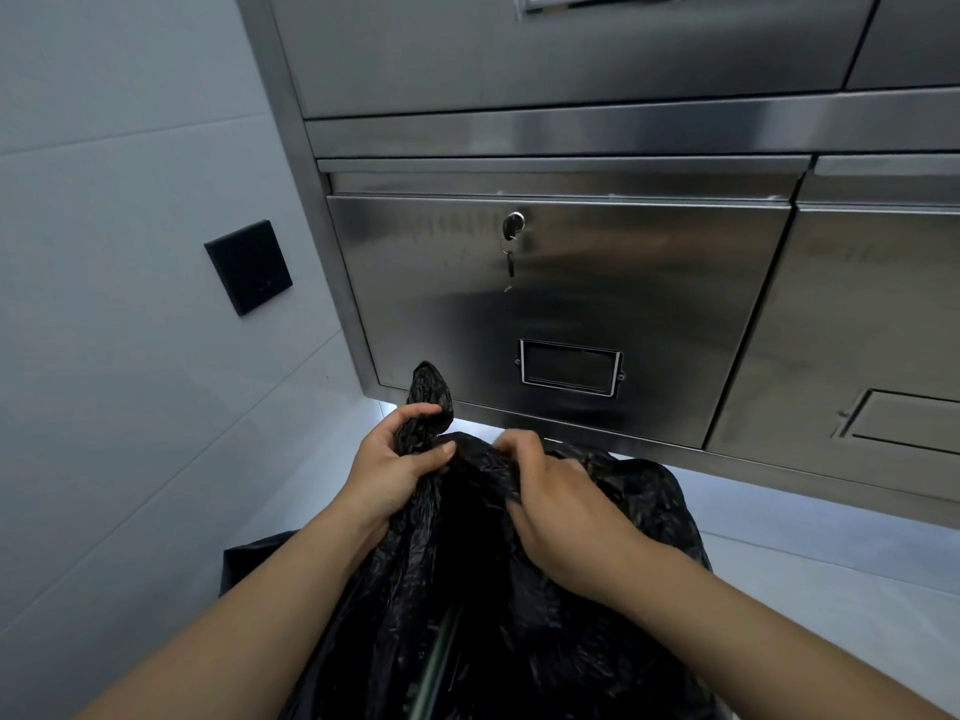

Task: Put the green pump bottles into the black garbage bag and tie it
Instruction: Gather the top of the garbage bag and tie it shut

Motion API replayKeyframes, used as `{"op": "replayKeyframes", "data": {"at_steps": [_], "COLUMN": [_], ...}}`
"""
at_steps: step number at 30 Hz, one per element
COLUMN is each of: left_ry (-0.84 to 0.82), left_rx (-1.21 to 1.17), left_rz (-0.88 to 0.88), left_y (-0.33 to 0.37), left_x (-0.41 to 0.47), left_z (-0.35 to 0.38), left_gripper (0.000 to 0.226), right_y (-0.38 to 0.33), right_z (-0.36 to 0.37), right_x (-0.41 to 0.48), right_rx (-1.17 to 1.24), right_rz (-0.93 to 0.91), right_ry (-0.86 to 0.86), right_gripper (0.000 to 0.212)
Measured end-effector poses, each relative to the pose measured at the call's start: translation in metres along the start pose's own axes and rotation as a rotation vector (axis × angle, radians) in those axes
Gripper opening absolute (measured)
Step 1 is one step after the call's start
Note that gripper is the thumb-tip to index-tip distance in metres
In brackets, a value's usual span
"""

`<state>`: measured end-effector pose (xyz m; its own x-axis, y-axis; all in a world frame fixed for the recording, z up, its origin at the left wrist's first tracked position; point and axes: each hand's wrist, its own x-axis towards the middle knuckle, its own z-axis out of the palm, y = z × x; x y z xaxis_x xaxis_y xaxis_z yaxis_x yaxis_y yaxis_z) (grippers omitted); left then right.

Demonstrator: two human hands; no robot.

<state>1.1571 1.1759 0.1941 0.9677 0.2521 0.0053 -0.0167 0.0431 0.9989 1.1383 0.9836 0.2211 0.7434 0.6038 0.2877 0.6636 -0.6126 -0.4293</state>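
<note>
The black garbage bag (pixel 467 589) fills the lower middle of the head view, crumpled and bulging. My left hand (pixel 395 470) grips a gathered, twisted tail of the bag's top, whose tip sticks up above my fingers. My right hand (pixel 550 491) pinches the bag's plastic just to the right of that tail. No green pump bottle shows; the bag's inside is hidden. A thin greenish streak (pixel 439 662) runs down the bag's front, and I cannot tell what it is.
A stainless steel cabinet (pixel 675 304) stands right behind the bag, with a key (pixel 511 241) hanging in its lock and a label holder (pixel 570 367) below. A black wall plate (pixel 249 267) sits on the pale tiled wall at left. White floor lies to the right.
</note>
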Motion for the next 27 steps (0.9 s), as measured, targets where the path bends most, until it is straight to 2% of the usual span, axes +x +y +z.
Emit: {"op": "replayKeyframes", "data": {"at_steps": [4,8,11,13,18,20,23,27], "left_ry": [-0.032,-0.145,-0.215,-0.17,-0.2,-0.227,-0.272,-0.226], "left_rx": [0.048,0.216,0.427,0.419,0.409,0.362,0.403,0.529], "left_rz": [0.004,0.059,0.169,0.229,0.433,0.441,0.485,0.591], "left_y": [-0.004,-0.002,0.002,0.009,0.03,0.033,0.034,0.024], "left_x": [-0.006,-0.019,-0.024,-0.024,-0.023,-0.024,-0.029,-0.036], "left_z": [0.002,0.003,0.008,0.014,0.035,0.046,0.062,0.069], "left_gripper": [0.042,0.038,0.03,0.032,0.066,0.055,0.029,0.032], "right_y": [-0.009,0.011,0.041,0.057,0.069,0.067,0.062,0.053], "right_z": [0.003,0.008,0.007,0.0,-0.016,-0.018,-0.014,-0.006], "right_x": [-0.006,-0.01,-0.012,-0.016,-0.016,-0.015,-0.014,-0.012], "right_rx": [-0.162,-0.163,0.015,0.166,0.301,0.32,0.339,0.353], "right_rz": [0.009,0.203,0.308,0.326,0.255,0.231,0.191,0.118], "right_ry": [-0.016,-0.021,-0.049,0.031,0.378,0.449,0.468,0.417], "right_gripper": [0.062,0.037,0.028,0.022,0.006,0.006,0.008,0.006]}}
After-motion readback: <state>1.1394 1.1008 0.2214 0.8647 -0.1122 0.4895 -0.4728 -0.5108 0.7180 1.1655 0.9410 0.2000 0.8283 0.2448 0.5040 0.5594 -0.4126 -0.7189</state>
